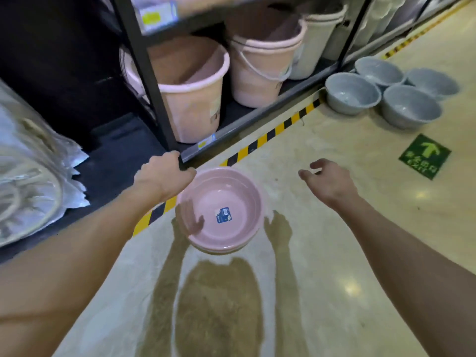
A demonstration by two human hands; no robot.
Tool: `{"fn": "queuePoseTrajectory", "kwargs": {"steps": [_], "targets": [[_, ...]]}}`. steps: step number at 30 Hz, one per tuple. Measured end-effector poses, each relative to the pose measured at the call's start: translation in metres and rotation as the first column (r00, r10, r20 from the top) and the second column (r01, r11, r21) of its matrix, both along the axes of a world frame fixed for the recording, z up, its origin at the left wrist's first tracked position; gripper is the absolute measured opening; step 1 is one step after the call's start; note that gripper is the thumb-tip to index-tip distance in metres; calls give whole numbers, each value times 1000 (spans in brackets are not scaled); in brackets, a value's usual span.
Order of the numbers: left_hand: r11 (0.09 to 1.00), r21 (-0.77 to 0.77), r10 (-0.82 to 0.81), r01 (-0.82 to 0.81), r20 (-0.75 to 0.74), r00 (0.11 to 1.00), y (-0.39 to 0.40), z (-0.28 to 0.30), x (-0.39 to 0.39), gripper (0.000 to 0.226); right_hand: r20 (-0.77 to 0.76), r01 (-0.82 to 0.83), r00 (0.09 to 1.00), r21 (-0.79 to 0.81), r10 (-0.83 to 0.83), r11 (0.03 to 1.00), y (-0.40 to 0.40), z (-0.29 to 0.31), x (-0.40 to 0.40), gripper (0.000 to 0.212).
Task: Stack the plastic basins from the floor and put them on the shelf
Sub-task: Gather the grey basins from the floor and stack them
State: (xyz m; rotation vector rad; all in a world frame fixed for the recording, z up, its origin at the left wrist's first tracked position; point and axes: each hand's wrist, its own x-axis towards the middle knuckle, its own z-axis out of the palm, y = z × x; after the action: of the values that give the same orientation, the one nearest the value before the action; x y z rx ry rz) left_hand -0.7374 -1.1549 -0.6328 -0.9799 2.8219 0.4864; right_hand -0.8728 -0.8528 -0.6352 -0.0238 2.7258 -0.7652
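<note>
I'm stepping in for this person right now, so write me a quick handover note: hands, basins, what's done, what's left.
Left hand: holds the near rim of the pink basin stack, which looks lifted just above the floor.
Right hand: open, holds nothing, hovering right of the stack.
Four grey basins sit unstacked on the floor by the shelf.
Done: pink basins nested.
Left: shelve the pink stack, probably beside the pink buckets, then stack and shelve the grey ones.
</note>
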Motion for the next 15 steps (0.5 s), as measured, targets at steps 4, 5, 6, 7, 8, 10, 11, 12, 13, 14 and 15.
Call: {"fn": "queuePoseTrajectory", "kwargs": {"steps": [4, 5, 6, 7, 8, 10, 11, 12, 13, 14, 15], "targets": [[985, -4, -170, 170, -7, 985, 43, 196, -20, 42, -36, 68, 997, 58, -66, 996, 47, 203, -1, 54], [977, 8, -213, 213, -31, 977, 57, 244, -26, 36, -38, 82, 996, 58, -80, 995, 59, 249, 2, 54], [965, 20, -261, 262, -61, 964, 72, 288, -33, 33, -40, 96, 995, 60, -94, 994, 70, 291, 5, 54], [948, 32, -313, 317, -87, 946, 88, 329, -40, 34, -37, 117, 993, 61, -115, 991, 83, 329, 10, 55], [928, 35, -366, 372, -108, 924, 105, 364, -47, 36, -35, 142, 989, 54, -141, 988, 96, 360, 17, 54], [892, 21, -447, 452, -116, 887, 137, 423, -62, 46, -20, 189, 982, 38, -189, 981, 120, 412, 26, 54], [878, 13, -474, 478, -116, 873, 152, 446, -68, 51, -24, 210, 977, 40, -210, 977, 131, 433, 29, 54], [855, 0, -514, 519, -132, 847, 169, 469, -76, 53, -38, 239, 971, 39, -237, 970, 146, 457, 31, 54], [828, -11, -556, 561, -152, 817, 187, 489, -83, 54, -51, 267, 963, 33, -265, 963, 159, 478, 34, 54], [803, -22, -589, 596, -182, 787, 204, 507, -91, 52, -71, 293, 954, 24, -291, 956, 173, 497, 35, 54], [781, -29, -615, 623, -202, 762, 222, 522, -99, 50, -93, 311, 947, 22, -308, 950, 187, 513, 36, 54]]}}
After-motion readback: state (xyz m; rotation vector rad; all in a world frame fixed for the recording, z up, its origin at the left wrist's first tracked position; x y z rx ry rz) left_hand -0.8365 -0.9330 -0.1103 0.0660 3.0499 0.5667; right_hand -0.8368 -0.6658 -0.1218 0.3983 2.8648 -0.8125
